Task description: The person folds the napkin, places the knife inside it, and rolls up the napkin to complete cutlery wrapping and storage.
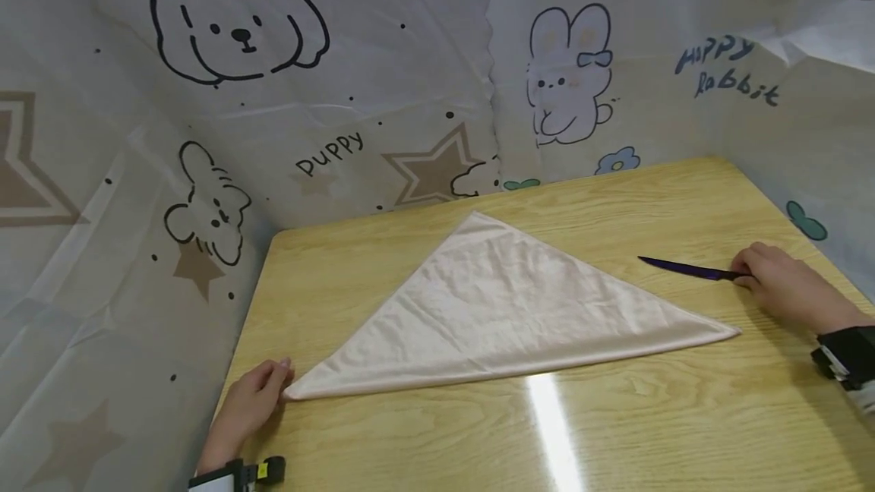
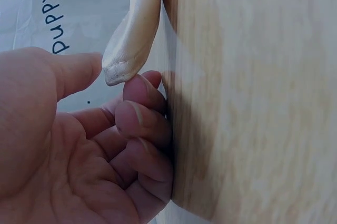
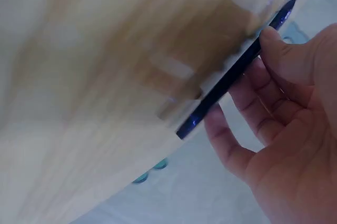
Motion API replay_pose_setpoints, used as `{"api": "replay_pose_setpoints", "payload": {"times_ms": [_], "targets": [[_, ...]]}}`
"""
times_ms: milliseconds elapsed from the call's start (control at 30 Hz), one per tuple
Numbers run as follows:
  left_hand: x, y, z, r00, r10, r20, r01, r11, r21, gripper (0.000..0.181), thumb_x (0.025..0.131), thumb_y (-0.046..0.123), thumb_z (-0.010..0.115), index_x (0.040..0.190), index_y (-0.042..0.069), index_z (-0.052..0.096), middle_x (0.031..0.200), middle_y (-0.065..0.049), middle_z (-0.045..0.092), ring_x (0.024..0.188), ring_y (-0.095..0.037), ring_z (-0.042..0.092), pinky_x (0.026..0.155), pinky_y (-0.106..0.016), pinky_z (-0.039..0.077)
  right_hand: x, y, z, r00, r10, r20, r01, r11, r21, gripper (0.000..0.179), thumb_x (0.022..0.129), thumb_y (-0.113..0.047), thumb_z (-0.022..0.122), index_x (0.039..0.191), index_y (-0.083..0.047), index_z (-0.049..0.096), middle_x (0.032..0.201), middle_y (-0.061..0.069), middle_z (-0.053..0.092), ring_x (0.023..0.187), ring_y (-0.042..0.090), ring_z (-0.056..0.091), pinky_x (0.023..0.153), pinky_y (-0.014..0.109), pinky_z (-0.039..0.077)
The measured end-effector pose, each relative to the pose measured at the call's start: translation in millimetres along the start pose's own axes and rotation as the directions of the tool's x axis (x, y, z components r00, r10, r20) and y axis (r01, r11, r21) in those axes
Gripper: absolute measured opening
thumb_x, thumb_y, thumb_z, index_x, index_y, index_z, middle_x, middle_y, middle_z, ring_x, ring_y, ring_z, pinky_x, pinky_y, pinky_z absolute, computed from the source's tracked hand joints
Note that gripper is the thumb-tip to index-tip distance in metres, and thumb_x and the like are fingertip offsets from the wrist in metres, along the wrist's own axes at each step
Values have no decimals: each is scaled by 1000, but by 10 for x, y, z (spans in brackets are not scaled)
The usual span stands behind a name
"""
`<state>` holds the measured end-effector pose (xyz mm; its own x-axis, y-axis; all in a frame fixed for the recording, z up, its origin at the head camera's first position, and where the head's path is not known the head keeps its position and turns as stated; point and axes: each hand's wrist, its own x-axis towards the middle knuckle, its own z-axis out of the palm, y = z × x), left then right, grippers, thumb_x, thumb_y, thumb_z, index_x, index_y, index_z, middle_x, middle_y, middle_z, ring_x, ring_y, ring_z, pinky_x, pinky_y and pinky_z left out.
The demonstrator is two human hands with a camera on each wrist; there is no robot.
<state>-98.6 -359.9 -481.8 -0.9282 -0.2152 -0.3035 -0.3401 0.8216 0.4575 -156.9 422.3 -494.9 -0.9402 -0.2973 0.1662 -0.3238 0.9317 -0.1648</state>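
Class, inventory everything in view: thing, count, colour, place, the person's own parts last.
table: one, yellow wood-grain, foreground
cloth: one, pale pink triangle, on table
knife: one, dark purple, table's right side
backdrop: sheets uncountable, whitish, behind and beside table
drawings: several, mainly black and brown, on backdrop
lettering: three words, dark, on backdrop
wrist devices: two, mostly black, on wrists
left hand: one, at the cloth's left corner
right hand: one, on the knife's handle

From the middle of the cloth (image 1: 506, 302) in the head view, the worktop (image 1: 410, 439) offers passage at 6, 10 and 1 o'clock. The left hand (image 1: 253, 401) blocks between 8 and 9, the right hand (image 1: 786, 287) and knife (image 1: 683, 268) near 3; printed sheets (image 1: 383, 82) wall off 9 through 12.
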Motion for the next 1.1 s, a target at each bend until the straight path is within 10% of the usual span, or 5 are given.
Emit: {"api": "replay_pose_setpoints", "payload": {"times_ms": [367, 600, 1100], "targets": [[10, 48, 24, 999, 28, -21, -28, 1000, -10, 59, 102, 53, 32, 111, 3, 62, 96, -10, 63, 79, -20, 53, 63, -31, 42, 264, -733, -147, 986, -167, -23, 168, 980, 107, 14, 84, 6, 66, 95, 2, 58, 87, 10, 54, 79, 22, 49, 66, 43, 45], [15, 67, 5, 999, 49, -21, -49, 999, -6, 58, 101, 53, 33, 109, 3, 63, 96, -10, 64, 80, -20, 54, 66, -32, 43, 418, -1597, -68, 907, -412, -90, 418, 907, 59, 19, 80, 3, 71, 94, -4, 60, 87, 4, 54, 79, 16, 50, 65, 37, 49], [-39, 13, -28, 995, 92, -38, -91, 995, 28, 55, 102, 51, 35, 111, 4, 64, 91, -9, 63, 79, -21, 53, 64, -31, 41, 539, -2884, 380, 832, -554, 3, 552, 829, 83, 10, 87, -13, 69, 91, -12, 61, 81, -3, 48, 74, 12, 42, 62, 28, 32]]}}
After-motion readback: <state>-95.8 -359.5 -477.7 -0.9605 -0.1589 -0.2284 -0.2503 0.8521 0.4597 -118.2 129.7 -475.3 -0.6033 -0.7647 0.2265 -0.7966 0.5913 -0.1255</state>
